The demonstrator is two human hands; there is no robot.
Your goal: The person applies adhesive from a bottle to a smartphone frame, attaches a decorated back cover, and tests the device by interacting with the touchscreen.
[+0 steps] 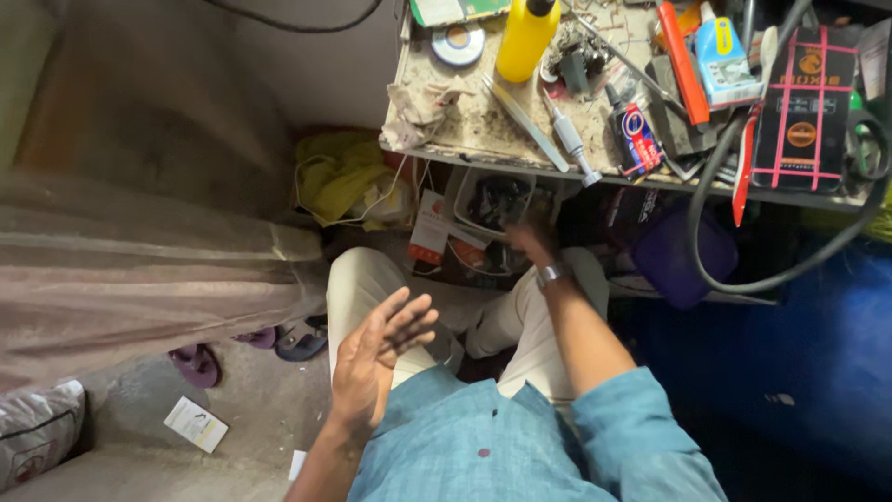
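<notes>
Glossy yellow plastic bottle (526, 37), dusty rough worktop (483, 121), crumpled cloth rag (418, 107).

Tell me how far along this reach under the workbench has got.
Early. Done: nothing looks taken out; both hands are empty. In hand: the right hand, blurred, reaches toward the plastic tray under the workbench. The left hand hangs open above the lap. Left: actually gripping something there.

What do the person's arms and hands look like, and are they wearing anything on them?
Both arms wear teal-blue sleeves pushed up near the elbows, so the forearms are bare. The right hand has a silver-coloured wristwatch with a metal band just behind it. The left hand is bare, with no watch, glove or ring that shows. The right hand looks blurred.
</notes>
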